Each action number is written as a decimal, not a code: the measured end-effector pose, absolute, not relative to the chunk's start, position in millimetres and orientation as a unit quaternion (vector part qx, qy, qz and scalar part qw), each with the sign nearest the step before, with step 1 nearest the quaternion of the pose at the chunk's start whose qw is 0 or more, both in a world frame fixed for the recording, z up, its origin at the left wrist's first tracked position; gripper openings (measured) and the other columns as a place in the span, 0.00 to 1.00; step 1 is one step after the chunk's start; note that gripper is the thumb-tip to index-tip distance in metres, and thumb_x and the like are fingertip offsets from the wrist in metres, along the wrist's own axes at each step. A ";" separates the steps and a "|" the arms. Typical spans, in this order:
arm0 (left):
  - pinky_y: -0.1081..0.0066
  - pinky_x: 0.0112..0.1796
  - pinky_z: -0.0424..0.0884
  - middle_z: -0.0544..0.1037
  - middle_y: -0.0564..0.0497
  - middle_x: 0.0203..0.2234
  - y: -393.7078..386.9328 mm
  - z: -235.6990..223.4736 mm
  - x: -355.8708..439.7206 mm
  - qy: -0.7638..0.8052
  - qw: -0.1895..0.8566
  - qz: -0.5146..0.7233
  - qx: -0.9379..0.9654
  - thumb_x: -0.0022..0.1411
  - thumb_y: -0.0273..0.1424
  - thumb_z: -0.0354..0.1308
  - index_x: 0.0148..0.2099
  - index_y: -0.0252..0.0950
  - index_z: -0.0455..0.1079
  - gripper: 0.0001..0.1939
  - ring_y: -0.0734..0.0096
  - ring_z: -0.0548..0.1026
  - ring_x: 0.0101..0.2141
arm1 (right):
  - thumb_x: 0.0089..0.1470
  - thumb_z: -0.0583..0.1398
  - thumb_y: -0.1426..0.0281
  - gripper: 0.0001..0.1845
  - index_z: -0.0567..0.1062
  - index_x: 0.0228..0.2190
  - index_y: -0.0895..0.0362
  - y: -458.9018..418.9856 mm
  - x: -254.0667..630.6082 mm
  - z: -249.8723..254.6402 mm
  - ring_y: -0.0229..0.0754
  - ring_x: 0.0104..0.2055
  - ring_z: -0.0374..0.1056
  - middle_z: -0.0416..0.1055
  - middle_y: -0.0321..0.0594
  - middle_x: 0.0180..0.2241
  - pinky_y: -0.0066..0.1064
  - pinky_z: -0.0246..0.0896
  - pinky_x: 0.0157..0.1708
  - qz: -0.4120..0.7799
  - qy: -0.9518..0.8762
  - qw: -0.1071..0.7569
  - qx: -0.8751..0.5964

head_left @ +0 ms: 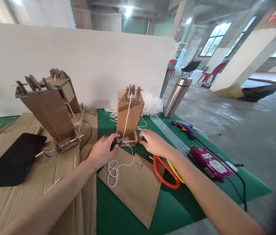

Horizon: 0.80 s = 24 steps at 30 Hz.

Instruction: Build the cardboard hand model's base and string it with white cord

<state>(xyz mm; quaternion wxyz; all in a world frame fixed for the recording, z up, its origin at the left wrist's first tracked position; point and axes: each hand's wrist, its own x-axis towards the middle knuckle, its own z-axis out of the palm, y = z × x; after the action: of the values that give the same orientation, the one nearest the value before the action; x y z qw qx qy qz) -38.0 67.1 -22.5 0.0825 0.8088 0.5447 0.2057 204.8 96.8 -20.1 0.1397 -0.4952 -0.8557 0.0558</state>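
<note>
A small cardboard tower with wooden pulleys on top stands on a cardboard base sheet laid over the green mat. A white string runs down its front and ends in loose coils on the base. My left hand is closed around the left end of a thin wooden stick that crosses the tower's foot. My right hand pinches the stick's right end.
Two larger cardboard models stand left on flat cardboard beside a black pad. To the right lie a steel flask, blue glue gun, clear glue sticks, orange-handled scissors, a purple box and a black cable.
</note>
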 end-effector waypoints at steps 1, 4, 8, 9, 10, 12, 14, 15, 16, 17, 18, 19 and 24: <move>0.63 0.42 0.70 0.75 0.49 0.35 67.1 -22.3 -37.9 0.545 0.083 0.206 0.809 0.62 0.32 0.49 0.55 0.42 0.62 0.18 0.61 0.72 0.41 | 0.56 0.57 0.73 0.02 0.69 0.30 0.56 97.1 204.8 -20.0 0.45 0.40 0.65 0.69 0.42 0.35 0.35 0.57 0.40 0.055 -0.857 0.137 -0.494; 0.63 0.41 0.70 0.75 0.49 0.35 66.4 -21.2 -37.7 0.546 0.086 0.203 0.808 0.62 0.32 0.49 0.55 0.43 0.62 0.18 0.61 0.72 0.41 | 0.58 0.55 0.74 0.07 0.70 0.29 0.57 98.1 204.6 -19.5 0.46 0.40 0.65 0.69 0.43 0.34 0.36 0.57 0.41 0.053 -0.860 0.130 -0.491; 0.63 0.41 0.70 0.75 0.49 0.35 65.2 -19.9 -37.9 0.548 0.084 0.203 0.807 0.62 0.32 0.49 0.54 0.43 0.62 0.17 0.62 0.73 0.40 | 0.59 0.54 0.73 0.09 0.71 0.28 0.57 97.6 203.8 -18.0 0.46 0.40 0.65 0.69 0.44 0.34 0.36 0.57 0.41 0.053 -0.861 0.128 -0.490; 0.63 0.41 0.70 0.75 0.49 0.35 65.1 -19.8 -38.0 0.548 0.084 0.203 0.807 0.62 0.32 0.49 0.54 0.43 0.62 0.17 0.61 0.73 0.41 | 0.59 0.54 0.73 0.08 0.71 0.29 0.57 97.3 203.6 -17.6 0.46 0.39 0.65 0.69 0.44 0.34 0.36 0.57 0.41 0.053 -0.860 0.129 -0.491; 0.63 0.41 0.70 0.75 0.49 0.35 65.1 -19.8 -38.0 0.548 0.084 0.203 0.807 0.62 0.32 0.49 0.55 0.43 0.62 0.18 0.61 0.73 0.41 | 0.59 0.54 0.73 0.08 0.71 0.29 0.57 96.9 203.5 -17.2 0.46 0.39 0.65 0.69 0.43 0.34 0.36 0.57 0.41 0.053 -0.859 0.130 -0.492; 0.63 0.41 0.70 0.75 0.49 0.36 65.3 -19.9 -38.1 0.548 0.085 0.202 0.807 0.63 0.33 0.49 0.55 0.43 0.61 0.18 0.61 0.72 0.41 | 0.58 0.55 0.73 0.06 0.71 0.29 0.57 96.3 203.3 -16.9 0.45 0.39 0.65 0.69 0.43 0.34 0.35 0.57 0.40 0.055 -0.857 0.134 -0.494; 0.63 0.41 0.70 0.75 0.49 0.36 65.6 -19.9 -38.0 0.547 0.087 0.201 0.808 0.63 0.33 0.49 0.55 0.43 0.61 0.18 0.61 0.73 0.41 | 0.57 0.57 0.74 0.04 0.70 0.29 0.57 96.2 203.4 -17.1 0.45 0.39 0.65 0.69 0.43 0.34 0.35 0.57 0.40 0.057 -0.855 0.138 -0.496; 0.63 0.41 0.70 0.75 0.49 0.36 65.8 -20.0 -37.9 0.546 0.088 0.201 0.808 0.63 0.32 0.49 0.55 0.42 0.61 0.18 0.61 0.73 0.41 | 0.56 0.57 0.74 0.03 0.70 0.29 0.57 96.4 203.4 -17.4 0.45 0.39 0.65 0.69 0.42 0.34 0.34 0.57 0.39 0.058 -0.854 0.140 -0.497; 0.63 0.41 0.70 0.75 0.49 0.36 65.9 -20.0 -37.8 0.544 0.087 0.202 0.810 0.63 0.32 0.49 0.54 0.42 0.61 0.17 0.61 0.73 0.41 | 0.55 0.58 0.74 0.03 0.70 0.30 0.57 96.6 203.5 -17.7 0.44 0.39 0.65 0.69 0.42 0.34 0.34 0.57 0.39 0.060 -0.853 0.143 -0.498; 0.64 0.41 0.70 0.76 0.49 0.36 66.0 -20.1 -37.7 0.543 0.086 0.202 0.811 0.62 0.32 0.49 0.54 0.42 0.61 0.17 0.61 0.73 0.41 | 0.55 0.58 0.75 0.03 0.69 0.29 0.57 96.8 203.6 -18.1 0.44 0.39 0.65 0.69 0.41 0.34 0.33 0.57 0.39 0.062 -0.852 0.146 -0.499; 0.64 0.41 0.70 0.76 0.49 0.36 66.1 -20.2 -37.6 0.541 0.085 0.202 0.812 0.62 0.32 0.49 0.54 0.42 0.61 0.17 0.61 0.73 0.41 | 0.54 0.59 0.75 0.03 0.69 0.29 0.57 97.1 203.6 -18.4 0.44 0.39 0.65 0.69 0.41 0.34 0.33 0.57 0.38 0.063 -0.851 0.149 -0.500; 0.64 0.41 0.69 0.76 0.49 0.37 66.1 -20.2 -37.5 0.540 0.082 0.201 0.813 0.62 0.32 0.49 0.54 0.41 0.61 0.17 0.61 0.73 0.41 | 0.54 0.59 0.74 0.03 0.69 0.29 0.57 97.3 203.6 -18.7 0.44 0.38 0.65 0.69 0.40 0.33 0.32 0.57 0.38 0.065 -0.850 0.151 -0.501; 0.64 0.41 0.69 0.76 0.50 0.37 65.4 -19.7 -36.9 0.541 0.076 0.201 0.813 0.62 0.31 0.49 0.54 0.42 0.62 0.17 0.61 0.73 0.41 | 0.54 0.59 0.72 0.01 0.70 0.31 0.57 97.1 203.7 -18.5 0.44 0.39 0.65 0.69 0.41 0.34 0.33 0.57 0.37 0.068 -0.849 0.153 -0.500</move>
<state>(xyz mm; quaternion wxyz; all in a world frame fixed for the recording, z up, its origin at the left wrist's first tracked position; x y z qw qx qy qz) -36.9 65.4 -19.7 0.0765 0.8127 0.5415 0.2013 203.7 97.1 -18.5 0.1533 -0.5003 -0.8495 0.0677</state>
